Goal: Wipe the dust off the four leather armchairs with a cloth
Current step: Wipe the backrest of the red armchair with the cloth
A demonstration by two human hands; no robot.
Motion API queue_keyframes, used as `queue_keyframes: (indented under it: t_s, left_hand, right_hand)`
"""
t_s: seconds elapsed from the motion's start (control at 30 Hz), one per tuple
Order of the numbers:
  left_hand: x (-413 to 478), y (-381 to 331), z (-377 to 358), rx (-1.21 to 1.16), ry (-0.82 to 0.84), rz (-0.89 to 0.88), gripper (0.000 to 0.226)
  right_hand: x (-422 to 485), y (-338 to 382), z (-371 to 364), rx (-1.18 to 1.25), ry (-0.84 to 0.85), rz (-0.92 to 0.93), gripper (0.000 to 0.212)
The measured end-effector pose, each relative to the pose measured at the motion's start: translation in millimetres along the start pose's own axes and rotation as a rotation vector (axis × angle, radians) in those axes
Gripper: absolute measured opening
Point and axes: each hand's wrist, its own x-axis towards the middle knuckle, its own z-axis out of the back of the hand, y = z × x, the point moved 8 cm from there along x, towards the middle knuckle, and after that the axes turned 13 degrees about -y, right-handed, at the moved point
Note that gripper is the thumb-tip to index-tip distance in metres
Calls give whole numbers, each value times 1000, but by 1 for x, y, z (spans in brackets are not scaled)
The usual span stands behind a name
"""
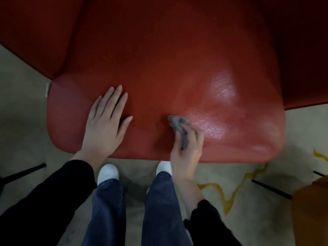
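A red leather armchair [159, 68] fills the upper part of the head view, its seat cushion bulging toward me. My left hand [104, 121] lies flat on the front left of the cushion, fingers straight and spread. My right hand [188, 148] grips a crumpled grey cloth [179, 125] and presses it on the front middle of the seat. A glossy patch of leather shines just right of the cloth.
My legs in blue jeans and white shoes [108, 172] stand right against the seat's front edge. Black chair legs [271, 189] angle out on both sides over a pale carpet with yellow lines. An orange-brown chair corner [312, 210] sits at the lower right.
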Motion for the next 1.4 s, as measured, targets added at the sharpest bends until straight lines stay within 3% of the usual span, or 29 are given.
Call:
queue_keyframes:
  t_s: [0.1,0.23,0.37,0.57,0.83,0.9,1.03,1.1,1.2,1.4]
  left_hand:
    - [-6,12,6,2,-14,25,58]
    - [-18,39,17,19,-39,80,57]
    - [-32,68,25,49,-58,155,58]
    - [-41,82,26,27,-44,206,58]
    - [-55,100,30,13,-83,289,59]
    - [-56,102,29,7,-76,302,60]
    - [-57,104,25,-2,-61,320,61]
    - [-58,103,25,-2,-72,311,60]
    - [-59,103,23,-7,-78,306,59]
    - [-60,106,22,-3,-90,286,59]
  right_hand:
    - [35,-36,39,-165,-149,-24,21]
    - [50,-91,78,-328,-357,-252,23]
    - [25,-69,52,-305,-432,-242,20]
    - [-23,9,-29,-162,-204,-120,17]
    - [-66,101,-90,69,220,233,24]
    - [-31,109,-95,75,215,318,22]
    - [80,102,-118,-56,52,366,18]
    - [106,98,-135,-114,85,343,23]
    - [83,113,-153,-109,151,424,20]
    - [-37,134,-140,33,481,674,16]
